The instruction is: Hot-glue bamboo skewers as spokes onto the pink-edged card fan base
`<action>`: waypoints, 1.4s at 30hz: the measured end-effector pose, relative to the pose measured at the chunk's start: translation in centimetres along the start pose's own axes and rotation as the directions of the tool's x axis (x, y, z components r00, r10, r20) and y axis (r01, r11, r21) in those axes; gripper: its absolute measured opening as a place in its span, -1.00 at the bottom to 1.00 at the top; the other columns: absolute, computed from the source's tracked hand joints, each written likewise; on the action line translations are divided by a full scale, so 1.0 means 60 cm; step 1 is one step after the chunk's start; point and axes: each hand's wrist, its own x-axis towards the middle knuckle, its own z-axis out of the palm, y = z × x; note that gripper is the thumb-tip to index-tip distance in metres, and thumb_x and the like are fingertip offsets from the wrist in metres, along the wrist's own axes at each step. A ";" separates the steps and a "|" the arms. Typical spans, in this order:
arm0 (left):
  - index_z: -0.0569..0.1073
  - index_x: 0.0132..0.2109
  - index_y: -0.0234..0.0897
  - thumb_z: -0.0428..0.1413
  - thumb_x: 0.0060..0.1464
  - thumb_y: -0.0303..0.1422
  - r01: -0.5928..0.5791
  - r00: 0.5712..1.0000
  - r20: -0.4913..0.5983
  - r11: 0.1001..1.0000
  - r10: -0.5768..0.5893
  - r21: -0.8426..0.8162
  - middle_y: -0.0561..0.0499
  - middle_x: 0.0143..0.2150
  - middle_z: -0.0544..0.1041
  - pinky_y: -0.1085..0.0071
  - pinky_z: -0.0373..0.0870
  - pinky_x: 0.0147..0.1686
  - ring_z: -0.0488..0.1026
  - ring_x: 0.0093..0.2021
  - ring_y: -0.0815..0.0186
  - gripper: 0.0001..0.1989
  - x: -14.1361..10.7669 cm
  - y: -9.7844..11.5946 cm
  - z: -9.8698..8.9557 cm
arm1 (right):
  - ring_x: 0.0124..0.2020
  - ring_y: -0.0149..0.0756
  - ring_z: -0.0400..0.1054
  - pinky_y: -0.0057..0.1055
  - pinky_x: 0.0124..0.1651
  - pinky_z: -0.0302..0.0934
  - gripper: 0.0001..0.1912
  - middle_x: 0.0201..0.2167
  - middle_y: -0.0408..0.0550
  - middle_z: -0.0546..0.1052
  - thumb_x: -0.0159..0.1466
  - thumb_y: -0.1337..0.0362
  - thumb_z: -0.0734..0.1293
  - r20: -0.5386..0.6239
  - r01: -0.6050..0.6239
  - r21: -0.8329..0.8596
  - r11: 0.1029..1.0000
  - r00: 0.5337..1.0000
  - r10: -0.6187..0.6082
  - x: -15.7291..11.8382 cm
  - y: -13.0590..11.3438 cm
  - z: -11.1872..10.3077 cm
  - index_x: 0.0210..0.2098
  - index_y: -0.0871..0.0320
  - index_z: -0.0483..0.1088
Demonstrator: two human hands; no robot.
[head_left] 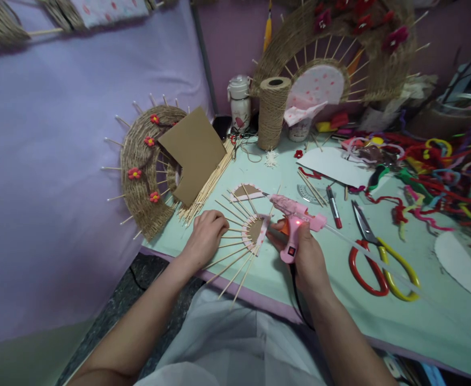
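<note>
My right hand [309, 257] is wrapped round a pink hot glue gun [295, 212], its red light lit and its nozzle pointing left. A clear glue stick [380, 262] trails out of its back end. My left hand [207, 233] is closed, fingers curled at the outer end of a thin wooden stick [232, 230]. Several such sticks fan out from a small cardboard half-disc [255, 230] with a pinkish-white fabric border. Just beyond it lies a second cardboard half-disc [245, 192], likewise edged in fabric, partly under the sticks and close to the nozzle.
On the right lie large scissors [374, 246], a marker [334, 206], a protractor [311, 194] and tangled coloured pipe cleaners [416, 182]. A twine spool [273, 112] stands behind. To the left, a cardboard sheet [195, 155] leans on a twine-woven fan [139, 161] beside bundled sticks [215, 179].
</note>
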 end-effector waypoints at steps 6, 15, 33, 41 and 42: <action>0.47 -0.28 -0.25 0.03 0.27 -0.46 0.008 0.999 -0.041 1.000 -0.009 -0.018 -0.05 -0.11 0.48 0.20 0.18 -0.04 0.33 -0.04 0.19 -0.84 -0.004 0.002 0.000 | -0.09 -0.17 0.51 -0.18 0.08 0.39 -0.40 -0.27 -0.07 0.63 0.07 -0.33 0.37 0.008 0.021 0.010 1.000 1.000 -0.021 -0.001 0.001 0.000 -0.36 0.11 0.58; 0.48 -0.28 -0.25 0.05 0.26 -0.47 0.003 0.999 -0.040 1.000 -0.004 -0.013 -0.06 -0.09 0.47 0.18 0.19 -0.01 0.32 -0.02 0.17 -0.84 0.006 0.004 -0.001 | -0.11 -0.18 0.50 -0.17 0.08 0.38 -0.41 -0.28 -0.07 0.62 0.09 -0.32 0.36 0.000 0.030 0.013 0.999 1.000 -0.030 0.001 0.004 -0.002 -0.35 0.11 0.58; 0.48 -0.24 -0.24 0.06 0.28 -0.42 0.029 0.999 0.018 1.000 -0.029 -0.012 -0.05 -0.09 0.48 0.19 0.20 -0.02 0.34 -0.01 0.16 -0.87 0.008 0.002 0.000 | -0.06 -0.20 0.49 -0.23 0.12 0.36 -0.42 -0.26 -0.07 0.61 0.11 -0.30 0.36 0.012 0.019 -0.002 1.000 1.000 -0.019 -0.003 0.001 -0.003 -0.37 0.11 0.59; 0.50 -0.06 -0.21 0.03 0.30 -0.38 0.001 1.000 -0.023 1.000 -0.001 0.009 -0.10 0.02 0.48 0.15 0.21 0.04 0.35 0.07 0.14 -0.83 0.000 0.006 -0.012 | -0.12 -0.22 0.50 -0.21 0.08 0.40 -0.45 -0.26 -0.10 0.58 0.13 -0.28 0.37 -0.018 -0.013 0.049 0.999 1.000 0.014 -0.005 0.000 -0.009 -0.32 0.11 0.58; 0.50 -0.03 -0.19 0.02 0.31 -0.38 -0.012 0.999 -0.036 1.000 0.013 0.011 -0.10 0.04 0.48 0.14 0.20 0.05 0.35 0.09 0.13 -0.81 0.002 0.007 -0.014 | -0.12 -0.21 0.50 -0.21 0.08 0.40 -0.44 -0.26 -0.09 0.58 0.12 -0.28 0.37 -0.030 -0.019 0.047 0.999 0.999 0.020 -0.006 -0.002 -0.011 -0.32 0.11 0.57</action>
